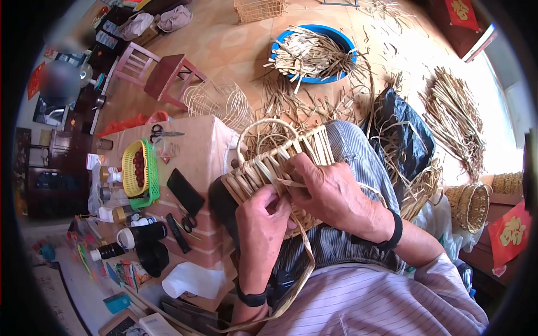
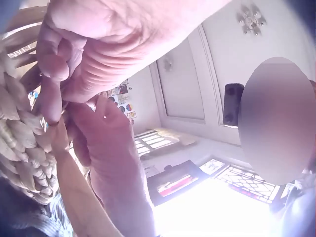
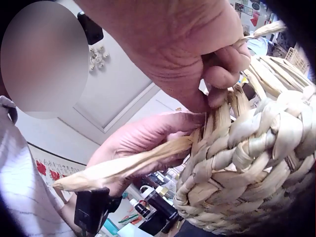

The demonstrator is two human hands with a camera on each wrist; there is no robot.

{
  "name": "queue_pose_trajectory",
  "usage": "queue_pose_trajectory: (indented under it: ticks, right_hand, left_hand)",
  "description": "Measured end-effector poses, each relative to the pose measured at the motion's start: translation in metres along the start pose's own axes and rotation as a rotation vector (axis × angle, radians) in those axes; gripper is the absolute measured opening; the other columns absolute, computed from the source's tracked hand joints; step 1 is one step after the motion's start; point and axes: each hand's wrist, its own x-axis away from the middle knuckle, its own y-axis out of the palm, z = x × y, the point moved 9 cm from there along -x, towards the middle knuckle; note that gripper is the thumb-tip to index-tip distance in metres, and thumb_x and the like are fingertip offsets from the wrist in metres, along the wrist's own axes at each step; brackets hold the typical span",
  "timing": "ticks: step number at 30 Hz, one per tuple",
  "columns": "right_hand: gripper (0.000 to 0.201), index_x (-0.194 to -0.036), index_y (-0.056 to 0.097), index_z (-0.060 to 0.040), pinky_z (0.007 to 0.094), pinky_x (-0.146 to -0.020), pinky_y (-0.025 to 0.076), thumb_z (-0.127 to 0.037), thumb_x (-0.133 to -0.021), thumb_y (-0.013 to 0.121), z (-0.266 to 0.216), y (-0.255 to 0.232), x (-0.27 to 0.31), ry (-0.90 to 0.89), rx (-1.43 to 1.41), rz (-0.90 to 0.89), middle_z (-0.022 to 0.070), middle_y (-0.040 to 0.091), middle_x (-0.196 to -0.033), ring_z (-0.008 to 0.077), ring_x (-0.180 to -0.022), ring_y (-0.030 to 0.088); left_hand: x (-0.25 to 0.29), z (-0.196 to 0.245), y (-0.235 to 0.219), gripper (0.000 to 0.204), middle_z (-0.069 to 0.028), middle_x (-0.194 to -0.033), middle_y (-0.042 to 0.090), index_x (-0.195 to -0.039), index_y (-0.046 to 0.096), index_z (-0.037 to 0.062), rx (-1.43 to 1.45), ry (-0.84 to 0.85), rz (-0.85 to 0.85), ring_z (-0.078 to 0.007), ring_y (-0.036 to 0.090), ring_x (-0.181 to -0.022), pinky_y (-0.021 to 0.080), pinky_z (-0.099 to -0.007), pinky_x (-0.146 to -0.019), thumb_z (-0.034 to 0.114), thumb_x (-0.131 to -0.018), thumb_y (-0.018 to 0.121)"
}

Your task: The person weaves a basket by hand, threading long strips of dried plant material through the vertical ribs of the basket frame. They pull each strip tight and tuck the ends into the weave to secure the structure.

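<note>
A half-woven straw basket (image 1: 263,168) with a looped handle lies on my lap. My left hand (image 1: 263,224) pinches a long flat straw strip (image 1: 308,252) at the basket's side; the strip trails down over my shirt. My right hand (image 1: 336,196) lies over the basket's weave with its fingers curled round the upright strands. In the right wrist view the right hand's fingers (image 3: 222,74) hook over the basket (image 3: 256,148) rim, while the left hand (image 3: 143,143) holds the strip (image 3: 123,165). The left wrist view shows the left hand (image 2: 74,49) against the basket's weave (image 2: 19,138).
A brown-covered table (image 1: 190,145) at my left carries scissors (image 1: 159,134), a yellow and green basket of red fruit (image 1: 137,168), a phone (image 1: 185,190) and cups. On the floor are a blue basin of straw (image 1: 314,53), a red stool (image 1: 168,75), a wire frame (image 1: 221,101), straw piles (image 1: 454,117) and finished baskets (image 1: 471,204).
</note>
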Motion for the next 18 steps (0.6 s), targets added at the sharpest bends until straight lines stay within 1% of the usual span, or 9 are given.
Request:
queue_pose_trajectory:
  ticks: [3,6,9,10,13,16,17,18]
  right_hand:
    - [0.032,-0.119,0.057,-0.0068,0.0516,-0.06,0.058,-0.01,-0.092,0.075,-0.003,-0.001,0.002,-0.036,-0.09,0.024,0.017,0.073,-0.083,0.0435,-0.074,0.075]
    - [0.032,-0.122,0.06,-0.0099,0.0494,-0.061,0.059,-0.009,-0.095,0.075,-0.004,0.005,0.003,-0.119,-0.077,0.047,0.0128,0.075,-0.093,0.0415,-0.076,0.075]
    - [0.032,-0.124,0.062,-0.013,0.0482,-0.059,0.059,-0.011,-0.095,0.076,-0.01,0.003,0.004,-0.142,-0.031,0.04,0.011,0.076,-0.097,0.0395,-0.073,0.075]
    - [0.033,-0.125,0.063,-0.0133,0.0478,-0.059,0.059,-0.013,-0.095,0.077,-0.01,0.003,0.004,-0.133,0.006,0.015,0.0108,0.076,-0.097,0.0385,-0.073,0.076]
    - [0.035,-0.128,0.067,-0.0142,0.0464,-0.057,0.058,-0.019,-0.096,0.08,-0.008,0.001,0.009,-0.126,0.105,-0.022,0.0101,0.076,-0.096,0.0358,-0.072,0.076]
    - [0.038,-0.131,0.07,-0.0147,0.0453,-0.057,0.059,-0.023,-0.096,0.081,-0.009,0.0,0.012,-0.16,0.175,-0.032,0.0093,0.076,-0.093,0.0339,-0.071,0.077]
    - [0.039,-0.132,0.071,-0.0147,0.0451,-0.057,0.059,-0.023,-0.096,0.082,-0.011,-0.001,0.011,-0.166,0.192,-0.047,0.0092,0.077,-0.092,0.0334,-0.071,0.077]
    - [0.04,-0.133,0.072,-0.0147,0.045,-0.057,0.059,-0.024,-0.096,0.082,-0.013,-0.002,0.009,-0.171,0.21,-0.059,0.0091,0.077,-0.092,0.0329,-0.071,0.077]
  left_hand:
    - [0.004,0.001,-0.001,0.018,-0.0118,-0.094,0.081,-0.119,0.075,-0.0101,0.053,-0.023,-0.018,-0.0134,0.077,-0.07,0.059,-0.0296,-0.061,0.001,-0.106,0.069]
    - [0.007,-0.002,0.0,0.021,-0.0117,-0.099,0.082,-0.124,0.073,-0.0108,0.135,-0.038,-0.015,-0.0133,0.077,-0.071,0.06,-0.0284,-0.062,-0.001,-0.106,0.067]
    - [0.009,-0.006,0.002,0.024,-0.0126,-0.104,0.081,-0.128,0.072,-0.0109,0.204,-0.052,-0.019,-0.0127,0.076,-0.071,0.06,-0.027,-0.063,-0.002,-0.107,0.066]
    - [0.009,-0.006,0.002,0.025,-0.0131,-0.106,0.081,-0.13,0.071,-0.0109,0.22,-0.055,-0.022,-0.0125,0.076,-0.071,0.06,-0.0265,-0.063,-0.002,-0.107,0.066]
    - [0.012,-0.015,0.004,0.023,-0.0105,-0.104,0.081,-0.128,0.069,-0.0077,0.351,0.0,0.065,-0.0119,0.075,-0.065,0.049,-0.0222,-0.05,-0.003,-0.106,0.064]
    - [0.014,-0.023,0.004,0.031,-0.0127,-0.105,0.08,-0.135,0.064,-0.0083,0.421,0.056,0.128,-0.0106,0.071,-0.062,0.052,-0.0229,-0.052,-0.006,-0.104,0.066]
    - [0.014,-0.023,0.005,0.033,-0.0137,-0.102,0.079,-0.135,0.061,-0.0084,0.428,0.052,0.125,-0.0097,0.068,-0.06,0.054,-0.0237,-0.053,-0.007,-0.103,0.068]
    - [0.014,-0.021,0.004,0.032,-0.0136,-0.102,0.079,-0.134,0.061,-0.0081,0.429,0.042,0.111,-0.0097,0.068,-0.06,0.054,-0.0237,-0.053,-0.007,-0.103,0.068]
